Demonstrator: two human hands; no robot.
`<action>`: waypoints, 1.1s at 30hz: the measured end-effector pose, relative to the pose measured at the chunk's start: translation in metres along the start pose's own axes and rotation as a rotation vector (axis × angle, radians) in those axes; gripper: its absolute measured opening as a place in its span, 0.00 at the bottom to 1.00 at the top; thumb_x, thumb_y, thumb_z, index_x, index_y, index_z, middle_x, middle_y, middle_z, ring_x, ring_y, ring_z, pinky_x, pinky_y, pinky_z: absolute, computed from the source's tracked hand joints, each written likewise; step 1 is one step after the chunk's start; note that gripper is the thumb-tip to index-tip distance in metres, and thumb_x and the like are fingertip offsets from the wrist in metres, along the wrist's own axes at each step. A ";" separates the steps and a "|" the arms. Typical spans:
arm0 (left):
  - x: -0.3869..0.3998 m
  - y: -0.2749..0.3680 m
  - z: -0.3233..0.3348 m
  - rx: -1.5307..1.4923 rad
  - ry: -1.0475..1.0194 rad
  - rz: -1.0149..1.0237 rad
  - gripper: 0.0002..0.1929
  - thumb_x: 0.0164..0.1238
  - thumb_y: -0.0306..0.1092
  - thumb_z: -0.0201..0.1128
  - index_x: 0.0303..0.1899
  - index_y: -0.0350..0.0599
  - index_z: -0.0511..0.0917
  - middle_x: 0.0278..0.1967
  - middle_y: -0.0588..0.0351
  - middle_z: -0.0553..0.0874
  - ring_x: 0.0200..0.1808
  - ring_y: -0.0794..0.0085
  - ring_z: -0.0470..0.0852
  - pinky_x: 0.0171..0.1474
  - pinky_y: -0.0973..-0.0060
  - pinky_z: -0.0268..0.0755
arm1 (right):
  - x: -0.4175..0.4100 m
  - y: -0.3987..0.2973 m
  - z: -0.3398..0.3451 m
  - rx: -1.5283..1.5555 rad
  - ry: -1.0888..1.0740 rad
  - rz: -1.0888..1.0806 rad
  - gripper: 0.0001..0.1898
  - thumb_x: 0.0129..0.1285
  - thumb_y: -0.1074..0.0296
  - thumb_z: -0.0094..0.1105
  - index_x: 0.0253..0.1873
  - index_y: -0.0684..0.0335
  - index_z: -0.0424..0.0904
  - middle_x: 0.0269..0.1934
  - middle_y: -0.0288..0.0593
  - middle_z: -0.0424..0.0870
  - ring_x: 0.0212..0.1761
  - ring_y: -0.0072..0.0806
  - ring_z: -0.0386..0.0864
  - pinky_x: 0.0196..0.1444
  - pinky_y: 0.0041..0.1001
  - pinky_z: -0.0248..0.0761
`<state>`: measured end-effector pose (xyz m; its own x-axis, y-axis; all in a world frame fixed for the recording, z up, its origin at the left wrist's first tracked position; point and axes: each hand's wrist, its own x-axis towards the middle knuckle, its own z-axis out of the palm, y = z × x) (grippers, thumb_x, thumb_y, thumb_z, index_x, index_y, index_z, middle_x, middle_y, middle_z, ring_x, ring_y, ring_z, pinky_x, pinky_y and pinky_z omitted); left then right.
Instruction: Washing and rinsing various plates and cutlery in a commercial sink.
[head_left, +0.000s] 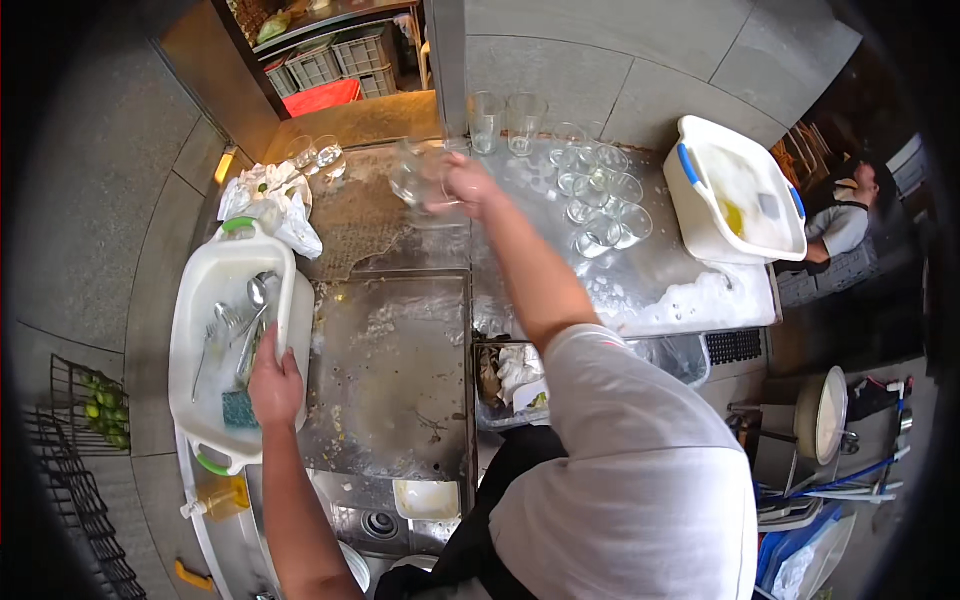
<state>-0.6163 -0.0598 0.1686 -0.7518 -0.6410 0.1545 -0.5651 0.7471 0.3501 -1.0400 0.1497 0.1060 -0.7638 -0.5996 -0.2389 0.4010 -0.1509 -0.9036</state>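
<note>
My right hand is stretched over the back of the steel counter, around clear drinking glasses blurred by motion; I cannot tell how many. My left hand straddles the inner rim of a white basin with green handles, fingers inside and thumb outside. In that basin's cloudy water lie spoons, forks and a green scouring pad. Several clear glasses stand grouped to the right of my right hand. Two taller glasses stand by the wall.
A white tub with blue handles holds foamy water at the right. Crumpled napkins and two small glasses lie back left. A waste bin is below the counter. Another person is at far right.
</note>
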 end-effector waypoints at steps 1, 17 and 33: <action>0.000 0.001 -0.001 -0.019 0.020 0.012 0.27 0.77 0.32 0.61 0.75 0.55 0.73 0.67 0.44 0.84 0.61 0.43 0.85 0.65 0.54 0.77 | -0.018 -0.014 -0.015 -0.277 0.041 -0.054 0.19 0.69 0.66 0.71 0.63 0.59 0.82 0.51 0.47 0.89 0.47 0.41 0.91 0.32 0.39 0.90; -0.002 0.010 -0.009 -0.019 -0.012 -0.080 0.28 0.76 0.33 0.62 0.76 0.58 0.72 0.66 0.42 0.84 0.63 0.43 0.84 0.66 0.54 0.77 | -0.093 -0.010 -0.119 -1.761 0.307 -0.052 0.32 0.54 0.55 0.79 0.64 0.59 0.84 0.59 0.57 0.88 0.66 0.53 0.82 0.68 0.46 0.77; 0.009 0.014 -0.012 0.123 0.035 0.036 0.29 0.71 0.31 0.64 0.73 0.55 0.73 0.49 0.47 0.86 0.48 0.46 0.87 0.50 0.52 0.81 | 0.243 -0.006 0.275 -1.803 -0.113 -0.447 0.22 0.67 0.54 0.65 0.63 0.55 0.86 0.64 0.49 0.87 0.63 0.43 0.86 0.62 0.45 0.79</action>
<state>-0.6268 -0.0569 0.1860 -0.7613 -0.6175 0.1981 -0.5770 0.7844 0.2277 -1.0887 -0.2110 0.1509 -0.5850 -0.8097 0.0466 -0.8062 0.5742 -0.1424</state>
